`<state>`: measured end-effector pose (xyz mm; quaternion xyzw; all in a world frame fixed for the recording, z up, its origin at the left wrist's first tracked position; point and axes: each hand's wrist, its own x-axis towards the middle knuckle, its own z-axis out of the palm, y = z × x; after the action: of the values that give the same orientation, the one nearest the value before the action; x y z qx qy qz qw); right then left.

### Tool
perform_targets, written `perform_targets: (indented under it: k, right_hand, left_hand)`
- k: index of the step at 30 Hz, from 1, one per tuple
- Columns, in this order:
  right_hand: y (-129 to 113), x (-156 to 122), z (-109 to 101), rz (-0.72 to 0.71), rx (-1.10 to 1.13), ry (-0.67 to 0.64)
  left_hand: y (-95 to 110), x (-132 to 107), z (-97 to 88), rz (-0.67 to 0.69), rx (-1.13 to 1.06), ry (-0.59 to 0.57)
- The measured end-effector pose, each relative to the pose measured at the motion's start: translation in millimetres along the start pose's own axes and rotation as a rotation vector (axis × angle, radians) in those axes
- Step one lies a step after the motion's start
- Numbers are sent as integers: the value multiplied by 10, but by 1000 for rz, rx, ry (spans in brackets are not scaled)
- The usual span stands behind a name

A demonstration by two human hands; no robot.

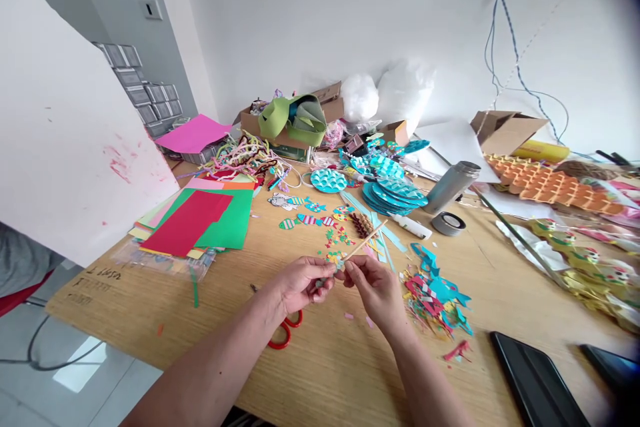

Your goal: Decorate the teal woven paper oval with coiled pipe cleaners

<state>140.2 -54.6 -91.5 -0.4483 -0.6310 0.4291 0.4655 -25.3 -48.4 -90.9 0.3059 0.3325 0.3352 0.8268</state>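
My right hand (374, 288) is closed in a pinch around a thin wooden stick (369, 237), which slants up and away to the right. Close beside it, my left hand (306, 282) is closed too, its fingertips pressed together near the stick's lower end. Whatever it pinches there is too small to make out. Just beyond the fingertips lie tiny red, green and yellow paper cutouts (340, 236) and a brown pine cone (361, 225). Under my left wrist rest red-handled scissors (281, 339), partly covered by the arm. Striped paper fish (309, 219) lie farther back.
Coloured paper sheets (187, 221) are stacked at left. Turquoise plates (393, 198), a white tube (411, 226) and a grey metal flask (454, 187) stand or lie behind. Paper scraps (436, 297) and a black phone (537, 377) are at right. A white board (75, 127) leans in at left.
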Motion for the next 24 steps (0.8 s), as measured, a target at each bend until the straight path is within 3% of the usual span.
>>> perform_targets:
  k: [7, 13, 24]
  right_hand:
    - [23, -6, 33, 24, -136, 55]
    - [24, -4, 67, 26, -137, 65]
    - [-58, 5, 54, 156, 90, 96]
  left_hand:
    - [-97, 42, 42, 381, 489, 243]
    - [-134, 30, 91, 666, 886, 373]
    - [-122, 28, 102, 713, 893, 498]
